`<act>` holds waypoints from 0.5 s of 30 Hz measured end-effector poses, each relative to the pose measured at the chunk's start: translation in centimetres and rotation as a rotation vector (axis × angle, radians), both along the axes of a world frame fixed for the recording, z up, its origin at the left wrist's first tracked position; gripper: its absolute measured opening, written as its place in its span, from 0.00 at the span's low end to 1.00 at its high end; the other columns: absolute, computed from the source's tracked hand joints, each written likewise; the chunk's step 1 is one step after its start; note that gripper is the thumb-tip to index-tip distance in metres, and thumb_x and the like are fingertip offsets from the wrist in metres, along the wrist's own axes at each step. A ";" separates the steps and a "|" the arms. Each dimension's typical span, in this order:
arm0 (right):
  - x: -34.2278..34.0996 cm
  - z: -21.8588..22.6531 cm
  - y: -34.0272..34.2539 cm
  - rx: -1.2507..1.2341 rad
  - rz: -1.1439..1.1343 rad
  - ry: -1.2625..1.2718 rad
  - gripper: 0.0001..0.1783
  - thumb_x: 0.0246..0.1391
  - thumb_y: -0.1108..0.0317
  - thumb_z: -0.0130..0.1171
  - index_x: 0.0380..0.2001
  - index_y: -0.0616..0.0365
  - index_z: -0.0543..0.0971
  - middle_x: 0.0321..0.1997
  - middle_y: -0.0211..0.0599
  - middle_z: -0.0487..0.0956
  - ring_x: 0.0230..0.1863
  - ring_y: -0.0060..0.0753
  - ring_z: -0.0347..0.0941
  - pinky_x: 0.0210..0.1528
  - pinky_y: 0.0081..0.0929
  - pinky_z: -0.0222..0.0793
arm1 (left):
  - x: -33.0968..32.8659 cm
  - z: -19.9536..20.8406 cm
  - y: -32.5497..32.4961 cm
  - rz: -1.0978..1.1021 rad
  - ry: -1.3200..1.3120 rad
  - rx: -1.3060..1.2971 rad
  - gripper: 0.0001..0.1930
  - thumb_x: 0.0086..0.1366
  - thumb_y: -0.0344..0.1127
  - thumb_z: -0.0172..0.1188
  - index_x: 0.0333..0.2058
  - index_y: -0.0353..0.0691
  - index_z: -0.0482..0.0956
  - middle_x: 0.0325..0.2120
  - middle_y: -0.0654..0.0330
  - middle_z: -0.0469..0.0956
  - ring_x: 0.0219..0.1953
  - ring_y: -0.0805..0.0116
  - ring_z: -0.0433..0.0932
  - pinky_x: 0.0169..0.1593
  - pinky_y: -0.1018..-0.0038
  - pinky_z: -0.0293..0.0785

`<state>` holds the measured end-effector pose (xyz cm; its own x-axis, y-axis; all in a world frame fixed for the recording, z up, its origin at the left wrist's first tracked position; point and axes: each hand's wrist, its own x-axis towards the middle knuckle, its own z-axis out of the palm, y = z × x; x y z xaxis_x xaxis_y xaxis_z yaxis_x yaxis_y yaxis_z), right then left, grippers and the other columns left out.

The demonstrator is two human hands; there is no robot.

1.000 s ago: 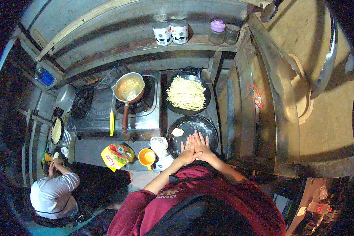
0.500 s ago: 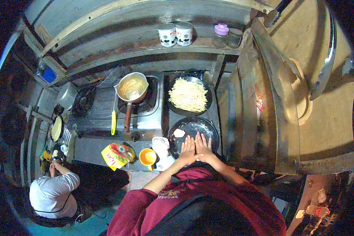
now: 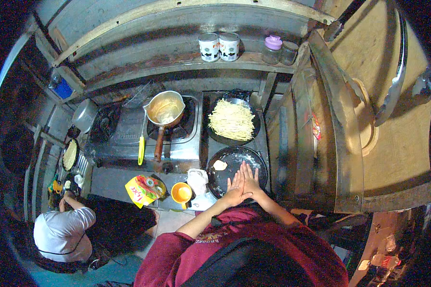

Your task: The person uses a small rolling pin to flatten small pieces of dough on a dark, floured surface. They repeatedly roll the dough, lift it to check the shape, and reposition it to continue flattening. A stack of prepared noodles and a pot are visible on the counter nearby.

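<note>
Head view looks down on a narrow cooking desk (image 3: 129, 179) with a metal stove (image 3: 177, 143) set into it. Both of the person's hands meet over the near edge of a dark round pan (image 3: 237, 167) at the front right of the stove. The left hand (image 3: 234, 187) and the right hand (image 3: 249, 181) lie flat, fingers stretched and close together, the 2 hands pressed side by side; neither is clamped on anything. Whether the palms touch the pan's surface or hang just above it cannot be told. A small pale lump of dough (image 3: 220, 165) lies in the pan, just left of the fingertips and apart from them.

Behind this pan, a second dark pan (image 3: 215, 138) holds a heap of pale yellow noodles (image 3: 232, 119). To its left a metal saucepan (image 3: 165, 109) with a brown handle stands on the burner, pale liquid inside. A yellow-handled utensil (image 3: 141, 148) lies on the stove just left of that handle.

On the desk's front edge, left of the hands, stand a white plastic bag (image 3: 196, 179), an orange cup (image 3: 182, 193) and a yellow packet (image 3: 140, 191). On the shelf (image 3: 177, 62) above the stove are 2 tins (image 3: 219, 46), then a jar with a pink lid (image 3: 273, 48).

At lower left, well apart, another person in a white shirt (image 3: 62, 234) crouches beside a small round pan (image 3: 70, 154).
</note>
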<state>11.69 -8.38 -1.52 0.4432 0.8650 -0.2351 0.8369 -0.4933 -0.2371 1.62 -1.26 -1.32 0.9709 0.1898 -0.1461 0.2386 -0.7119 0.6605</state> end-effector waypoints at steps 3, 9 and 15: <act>-0.6 0.0 -0.8 -0.032 -0.010 0.046 0.40 0.52 0.47 0.39 0.63 0.59 0.47 0.69 0.43 0.32 0.69 0.45 0.27 0.62 0.61 0.21 | -0.9 0.1 -0.6 -0.025 0.083 0.003 0.57 0.50 0.73 0.41 0.60 0.29 0.29 0.62 0.43 0.31 0.65 0.50 0.28 0.60 0.47 0.20; 0.0 2.5 0.1 -0.041 0.042 0.016 0.39 0.51 0.54 0.42 0.62 0.61 0.46 0.68 0.47 0.34 0.69 0.45 0.27 0.62 0.60 0.21 | 0.0 0.6 0.8 -0.007 0.089 0.153 0.57 0.49 0.73 0.40 0.60 0.29 0.31 0.63 0.45 0.33 0.66 0.53 0.29 0.60 0.46 0.20; -0.5 1.3 -1.0 -0.151 0.131 -0.137 0.40 0.49 0.57 0.44 0.62 0.64 0.45 0.68 0.47 0.34 0.69 0.46 0.28 0.62 0.60 0.23 | -0.7 0.9 0.9 0.020 0.136 0.063 0.56 0.50 0.74 0.36 0.61 0.32 0.32 0.63 0.47 0.32 0.66 0.55 0.30 0.59 0.45 0.20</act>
